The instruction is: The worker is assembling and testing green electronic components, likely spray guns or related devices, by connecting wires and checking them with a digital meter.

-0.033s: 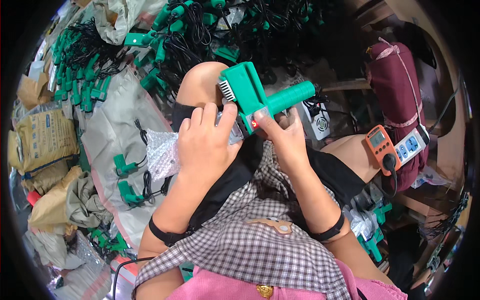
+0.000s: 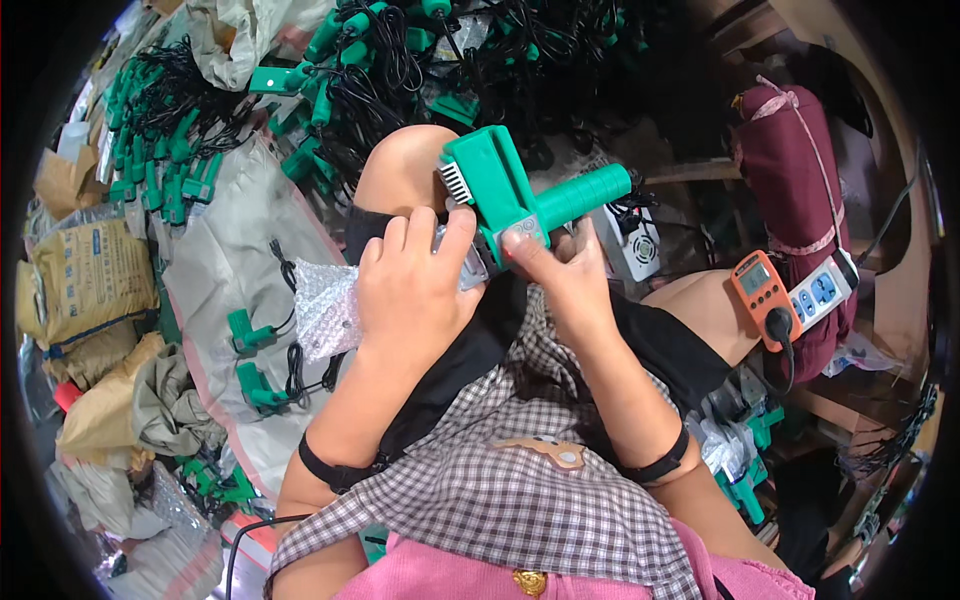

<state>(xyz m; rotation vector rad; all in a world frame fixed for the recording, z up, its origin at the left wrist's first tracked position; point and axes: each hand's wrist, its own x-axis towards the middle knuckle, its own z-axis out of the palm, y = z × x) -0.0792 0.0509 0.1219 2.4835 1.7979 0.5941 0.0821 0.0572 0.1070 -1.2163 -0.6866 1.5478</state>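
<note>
From where I stand, the green tool [image 2: 500, 180] is up in front of the seated person, above the lap and just right of the bare knee [image 2: 405, 160]. Its blocky body slants from far left to near right, and the ribbed handle [image 2: 590, 192] juts off to the right and slightly away.

The right hand [image 2: 575, 285] is nearer the handle and has hold of the tool at its near end: the thumb lies on the small grey panel [image 2: 523, 230], the fingers curl by the base of the handle, and the tool lies straight ahead of that hand.

The left hand [image 2: 415, 280] is mostly closed, back up, with fingertips reaching the tool's left edge just below the row of white teeth [image 2: 454, 183]. Bubble wrap [image 2: 325, 310] sticks out on its outer side, gripped under the palm; what else the palm covers I can't tell.

To the left, two more green tools [image 2: 262, 386] rest on a grey sheet [image 2: 225, 220]. On the right, an orange meter [image 2: 764, 295] with a black plug in it sits against a white power strip [image 2: 824, 292], beside a maroon roll [image 2: 795, 160].
</note>
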